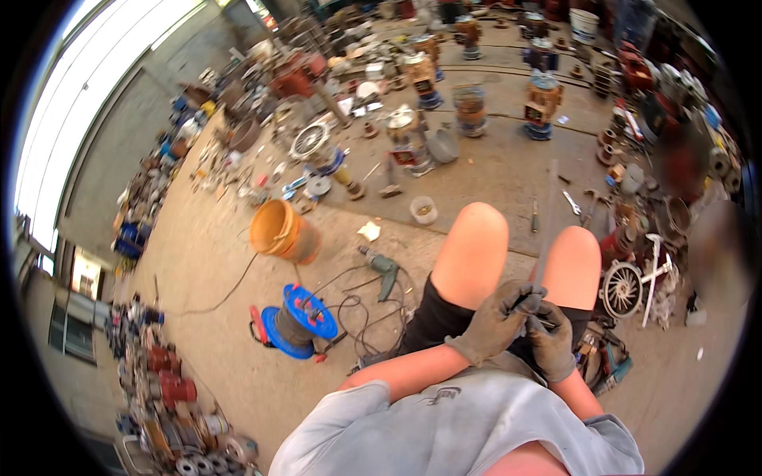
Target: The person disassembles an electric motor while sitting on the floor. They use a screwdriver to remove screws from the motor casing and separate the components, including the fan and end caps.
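Note:
Both hands wear grey work gloves and meet in front of my lap. My left hand is closed around the lower end of a long, thin grey strip, which rises between my knees and looks blurred. Pressed close beside it, my right hand has its fingers curled in, with a small dark part showing between the gloves. What exactly the right fingers grip is hidden. On the floor left of my legs lie a green power drill and a blue cable reel.
An orange bucket stands beyond the reel, and a small white tub sits ahead. A screwdriver and a wrench lie beyond my knees. Several motor-like machines stand farther off. Loose cable winds near my left leg.

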Demonstrator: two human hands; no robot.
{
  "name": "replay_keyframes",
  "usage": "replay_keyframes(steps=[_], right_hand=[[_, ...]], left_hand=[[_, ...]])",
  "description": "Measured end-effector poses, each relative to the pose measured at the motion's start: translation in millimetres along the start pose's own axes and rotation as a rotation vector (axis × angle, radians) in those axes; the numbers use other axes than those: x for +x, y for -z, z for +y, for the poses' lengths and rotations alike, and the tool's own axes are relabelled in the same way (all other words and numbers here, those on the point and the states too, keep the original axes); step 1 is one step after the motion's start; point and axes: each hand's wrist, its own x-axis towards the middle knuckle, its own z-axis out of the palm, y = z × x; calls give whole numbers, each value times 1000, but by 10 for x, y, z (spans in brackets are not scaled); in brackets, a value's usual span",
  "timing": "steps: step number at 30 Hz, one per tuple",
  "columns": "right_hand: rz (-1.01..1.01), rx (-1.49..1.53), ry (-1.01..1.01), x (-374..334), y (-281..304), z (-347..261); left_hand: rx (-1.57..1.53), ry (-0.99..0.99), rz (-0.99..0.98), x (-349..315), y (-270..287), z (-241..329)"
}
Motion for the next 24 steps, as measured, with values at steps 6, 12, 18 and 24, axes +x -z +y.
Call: replay_keyframes(steps=[6,12,18,24], right_hand=[[-103,34,-128,81,-130,56],[-268,-28,-52,381,-461,39],[-100,-48,-74,639,-561,-52],[279,-105,52,957,319,-62]], left_hand=[[-55,-92,130,-91,182,63],[-90,-165,109,-263,546,88],[564,-22,620,-576,1902,82],[1519,845,1593,-2740,5143,-586]])
